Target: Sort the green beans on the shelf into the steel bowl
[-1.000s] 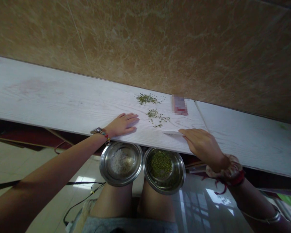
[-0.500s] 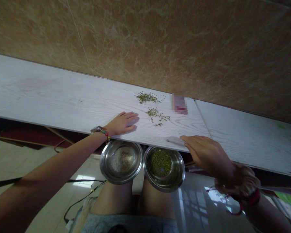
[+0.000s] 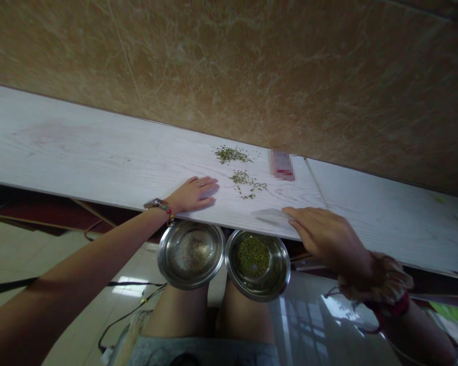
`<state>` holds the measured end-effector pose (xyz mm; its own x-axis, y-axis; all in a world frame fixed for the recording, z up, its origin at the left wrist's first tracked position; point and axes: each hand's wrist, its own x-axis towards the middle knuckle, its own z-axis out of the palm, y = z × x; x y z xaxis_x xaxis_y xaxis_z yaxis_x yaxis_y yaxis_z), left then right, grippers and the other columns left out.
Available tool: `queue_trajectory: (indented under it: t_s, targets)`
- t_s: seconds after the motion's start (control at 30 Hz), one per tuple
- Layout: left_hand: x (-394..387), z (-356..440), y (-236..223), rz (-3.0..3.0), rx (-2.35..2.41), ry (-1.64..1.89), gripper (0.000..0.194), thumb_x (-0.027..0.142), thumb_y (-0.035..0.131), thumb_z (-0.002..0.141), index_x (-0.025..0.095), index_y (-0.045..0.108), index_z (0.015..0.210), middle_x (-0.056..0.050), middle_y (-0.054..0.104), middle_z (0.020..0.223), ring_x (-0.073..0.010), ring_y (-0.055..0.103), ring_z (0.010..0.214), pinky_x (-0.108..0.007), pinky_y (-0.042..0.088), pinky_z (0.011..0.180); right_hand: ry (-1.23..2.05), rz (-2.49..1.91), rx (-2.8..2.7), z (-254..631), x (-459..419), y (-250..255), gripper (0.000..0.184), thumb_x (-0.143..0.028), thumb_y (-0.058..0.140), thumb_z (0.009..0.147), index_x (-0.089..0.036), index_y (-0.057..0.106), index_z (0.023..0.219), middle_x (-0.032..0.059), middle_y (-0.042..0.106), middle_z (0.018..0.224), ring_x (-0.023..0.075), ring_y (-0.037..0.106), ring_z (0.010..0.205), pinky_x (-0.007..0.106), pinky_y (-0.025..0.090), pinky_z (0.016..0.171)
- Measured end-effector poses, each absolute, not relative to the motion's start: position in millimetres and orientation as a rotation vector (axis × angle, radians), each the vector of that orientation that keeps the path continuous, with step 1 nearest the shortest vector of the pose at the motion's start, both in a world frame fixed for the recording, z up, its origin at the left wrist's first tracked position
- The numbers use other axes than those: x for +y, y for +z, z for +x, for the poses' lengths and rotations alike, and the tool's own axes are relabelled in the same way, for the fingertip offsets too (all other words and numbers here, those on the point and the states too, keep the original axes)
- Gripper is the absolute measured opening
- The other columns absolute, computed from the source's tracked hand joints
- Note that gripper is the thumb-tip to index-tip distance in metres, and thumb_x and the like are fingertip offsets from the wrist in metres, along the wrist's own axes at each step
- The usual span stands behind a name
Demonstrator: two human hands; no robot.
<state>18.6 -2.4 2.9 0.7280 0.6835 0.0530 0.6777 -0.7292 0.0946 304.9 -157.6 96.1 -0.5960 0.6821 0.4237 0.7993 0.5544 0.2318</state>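
Note:
My left hand (image 3: 196, 194) lies flat on the white wood-grain board, fingers stretched out and holding nothing. Just right of its fingertips are two loose patches of small green beans: a denser far patch (image 3: 231, 154) and a more scattered near patch (image 3: 248, 183). My right hand (image 3: 322, 229) is closed on a pale, thin, flat piece (image 3: 272, 216) at the board's front edge; blur hides its exact kind. Below that edge, a steel bowl of green beans (image 3: 254, 256) rests over my lap. Left of it, another steel bowl (image 3: 193, 256) holds some pale, brownish contents that I cannot make out.
A pixelated flat packet or card (image 3: 283, 165) lies near the brown marbled wall (image 3: 229, 66). The white board (image 3: 80, 147) runs along the wall, with a seam right of the packet. A black cable (image 3: 116, 323) trails over the tiled floor at the lower left.
My right hand and the pale flat piece have shifted slightly away from me and left, farther onto the board. My left hand, the bean patches and both bowls stay as they were.

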Motion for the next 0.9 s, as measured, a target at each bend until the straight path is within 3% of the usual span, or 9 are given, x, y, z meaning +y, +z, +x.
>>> queue_trajectory:
  t_s: [0.27,0.9]
  targets:
    - [-1.7,18.4,1.9,2.847,1.134,0.138,0.048,0.046,0.036,0.091,0.022,0.044,0.131,-0.004,0.037,0.146,-0.0209,0.032,0.134,-0.040,0.023,0.109,-0.791,-1.491,-2.398,325.1,-120.0,75.9,0.030,-0.009,0.043,0.084,-0.015,0.065,0.102,0.0068,0.072,0.084,0.0190,0.064,0.073,0.031,0.047,0.067]
    - [-1.8,19.2,2.6,2.841,1.150,0.124,0.047,0.046,0.036,0.091,0.022,0.044,0.131,-0.004,0.037,0.146,-0.0212,0.033,0.133,-0.039,0.022,0.109,-0.774,-1.320,-2.456,310.1,-96.0,60.2,0.034,-0.002,0.039,0.082,-0.014,0.065,0.101,0.0083,0.071,0.088,0.0175,0.061,0.077,0.030,0.042,0.068]
